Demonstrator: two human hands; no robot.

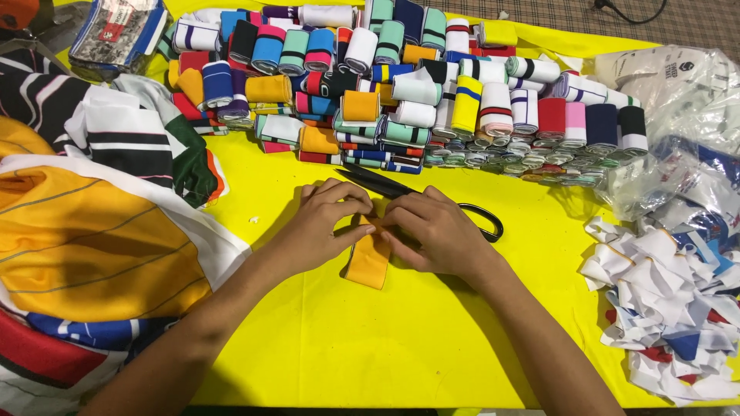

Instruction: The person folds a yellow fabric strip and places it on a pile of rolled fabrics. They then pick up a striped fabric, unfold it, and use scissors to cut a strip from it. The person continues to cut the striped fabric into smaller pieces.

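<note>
- both hands are down at the middle of the yellow table [401, 347], meeting over one small piece of cloth.
- the left hand [324, 223] has its fingers curled down onto the top end of the orange ribbed strip [368, 260], thumb and fingertips pinched on the cloth.
- the right hand [435, 231] comes in from the other side, fingertips pressed to the same top end, closed on the fabric just beside the left fingers.
- the orange ribbed strip lies flat on the table, its lower end free and pointing toward the person, its upper end hidden under the fingers.
- black scissors [420, 196] lie on the table just behind the hands, blades pointing left, one handle loop showing to the right of the right hand.
- farther back, a big heap of folded ribbed pieces [416, 100] in many colours, stacked in rows.
- to the left, a pile of striped and orange garments [92, 231] hangs over the table edge.
- to the right, a heap of white scraps [663, 300] with clear plastic bags [678, 108] above it.
</note>
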